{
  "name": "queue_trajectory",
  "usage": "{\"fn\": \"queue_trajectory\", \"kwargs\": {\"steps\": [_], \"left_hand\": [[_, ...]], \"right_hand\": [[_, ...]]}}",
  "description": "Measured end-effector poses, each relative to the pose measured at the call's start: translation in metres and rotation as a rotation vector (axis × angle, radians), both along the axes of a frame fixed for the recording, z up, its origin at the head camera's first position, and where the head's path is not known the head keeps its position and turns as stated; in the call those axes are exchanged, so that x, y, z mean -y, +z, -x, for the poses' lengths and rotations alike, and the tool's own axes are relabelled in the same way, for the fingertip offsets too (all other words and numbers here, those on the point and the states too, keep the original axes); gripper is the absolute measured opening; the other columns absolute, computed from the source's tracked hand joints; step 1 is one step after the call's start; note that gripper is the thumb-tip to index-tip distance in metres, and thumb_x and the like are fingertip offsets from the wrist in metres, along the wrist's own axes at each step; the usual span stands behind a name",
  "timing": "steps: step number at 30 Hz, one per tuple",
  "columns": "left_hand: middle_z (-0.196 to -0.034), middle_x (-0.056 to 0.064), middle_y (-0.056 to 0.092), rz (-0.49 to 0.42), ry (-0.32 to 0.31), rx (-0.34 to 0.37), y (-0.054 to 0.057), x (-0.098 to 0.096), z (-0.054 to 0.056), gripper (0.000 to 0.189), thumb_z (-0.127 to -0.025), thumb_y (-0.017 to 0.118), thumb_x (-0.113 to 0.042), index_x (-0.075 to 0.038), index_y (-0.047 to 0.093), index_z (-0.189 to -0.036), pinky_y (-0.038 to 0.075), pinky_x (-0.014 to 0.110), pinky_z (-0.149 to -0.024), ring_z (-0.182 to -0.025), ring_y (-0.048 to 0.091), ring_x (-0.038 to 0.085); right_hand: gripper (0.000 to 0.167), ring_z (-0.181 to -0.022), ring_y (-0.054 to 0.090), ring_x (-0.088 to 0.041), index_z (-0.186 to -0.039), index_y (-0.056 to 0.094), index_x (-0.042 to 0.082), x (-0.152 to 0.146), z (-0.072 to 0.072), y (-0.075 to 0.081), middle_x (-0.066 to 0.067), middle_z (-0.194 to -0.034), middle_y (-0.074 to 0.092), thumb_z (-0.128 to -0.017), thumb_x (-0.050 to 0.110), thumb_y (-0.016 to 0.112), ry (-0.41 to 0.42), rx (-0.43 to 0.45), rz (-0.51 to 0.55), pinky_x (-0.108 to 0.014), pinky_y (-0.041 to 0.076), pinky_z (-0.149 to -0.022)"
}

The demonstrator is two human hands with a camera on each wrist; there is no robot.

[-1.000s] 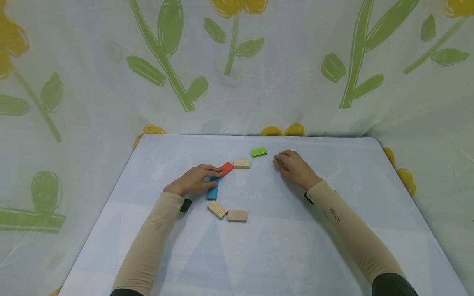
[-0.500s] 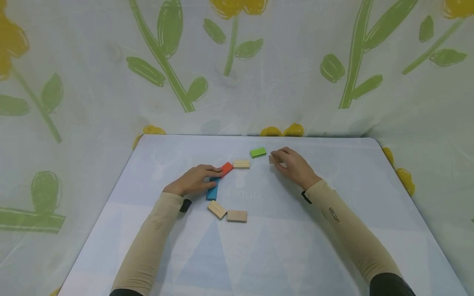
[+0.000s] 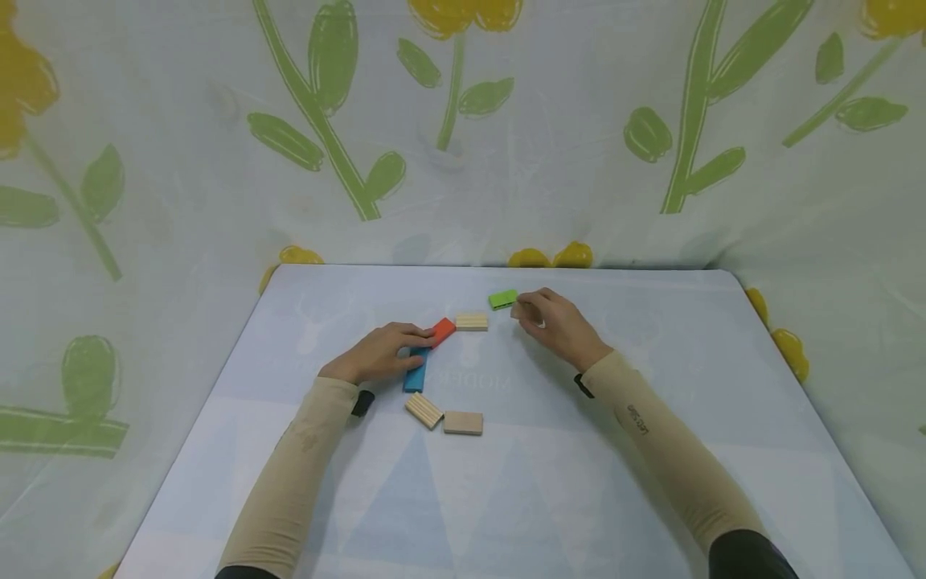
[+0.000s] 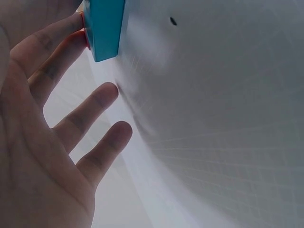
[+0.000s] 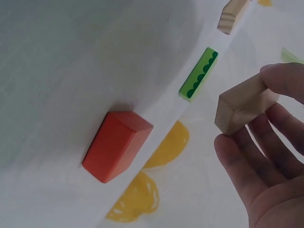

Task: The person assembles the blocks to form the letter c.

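Observation:
At the upper end of a bent row of blocks, my left hand (image 3: 379,351) touches the red block (image 3: 444,330) with its fingertips. Its thumb lies over the blue block (image 3: 415,378), also seen large as a blue block (image 4: 105,28) in the left wrist view. The other fingers spread loosely. My right hand (image 3: 560,323) pinches a plain wooden block (image 5: 242,104) between thumb and fingers, raised off the table. Just left of that hand lies the green block (image 3: 501,300). A red block (image 5: 116,145) in the right wrist view sits apart from the held one.
A wooden block (image 3: 472,322) touches the red one's right end. Below the blue block lie a grooved wooden block (image 3: 424,410) and a plain wooden block (image 3: 463,423). The white table (image 3: 579,482) meets a flower-printed cloth (image 3: 542,185) at its far edge.
My right hand has moved left towards the green block, and the wooden block in its fingers has come into view. My left hand and the row of blocks stay put.

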State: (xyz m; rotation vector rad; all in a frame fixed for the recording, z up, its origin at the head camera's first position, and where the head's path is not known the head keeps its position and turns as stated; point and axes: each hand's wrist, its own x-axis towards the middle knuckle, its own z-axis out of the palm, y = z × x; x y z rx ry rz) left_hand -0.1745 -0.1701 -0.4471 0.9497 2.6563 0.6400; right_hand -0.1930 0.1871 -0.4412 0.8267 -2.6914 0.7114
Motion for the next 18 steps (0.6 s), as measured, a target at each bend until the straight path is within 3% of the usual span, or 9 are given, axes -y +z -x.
{"fn": "queue_trajectory", "kwargs": {"steps": [9,18], "left_hand": [[-0.152,0.003,0.051,-0.002,0.003,0.010,-0.003,0.001,0.000,0.046,-0.100,0.067,-0.025,-0.014,0.058,-0.145,0.034,0.051,-0.116,-0.141,0.042,0.030],[-0.153,0.004,0.050,0.006,-0.002,0.014,0.001,-0.001,-0.001,0.046,-0.101,0.066,-0.023,-0.012,0.058,-0.145,0.033,0.052,-0.116,-0.141,0.042,0.031]], "right_hand": [[0.036,-0.097,0.064,-0.022,-0.124,0.069,0.004,0.016,0.000,-0.001,-0.009,-0.111,0.066,-0.092,0.017,0.076,-0.037,0.080,-0.032,-0.035,0.056,-0.085],[0.026,-0.089,0.059,-0.018,-0.119,0.072,0.005,0.029,0.003,-0.007,-0.007,-0.103,0.065,-0.097,0.018,0.069,-0.035,0.154,-0.071,-0.033,0.054,-0.080]]}}
